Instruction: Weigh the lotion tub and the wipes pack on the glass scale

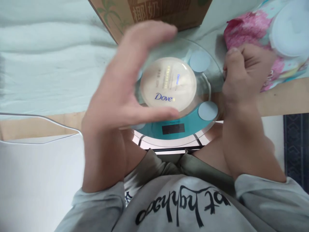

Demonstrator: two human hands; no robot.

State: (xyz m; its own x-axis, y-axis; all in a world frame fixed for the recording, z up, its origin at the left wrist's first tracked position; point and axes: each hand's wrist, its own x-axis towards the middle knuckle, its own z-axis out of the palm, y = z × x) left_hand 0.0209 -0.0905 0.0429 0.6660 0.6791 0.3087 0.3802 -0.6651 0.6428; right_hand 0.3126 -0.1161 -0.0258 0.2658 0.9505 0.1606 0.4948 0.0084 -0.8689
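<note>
A round glass scale (154,133) with a teal front strip, a dark display and pale round pads lies over the table's edge above my lap. On it sits a round cream-coloured Dove tub (166,84), its lettering facing up. My left hand (130,83) is spread, thumb and fingers apart over the tub's left side, slightly blurred; whether it touches the tub I cannot tell. By the scale's right rim, my right hand (248,71) is closed with curled fingers. Anything inside that fist is hidden.
Behind the scale stands a brown carton (156,14). A pink and blue bag (251,29) lies at the right, with a white round lid (291,29) over it. Pale cloth (55,64) covers the table, and a white cable (48,119) loops at the left.
</note>
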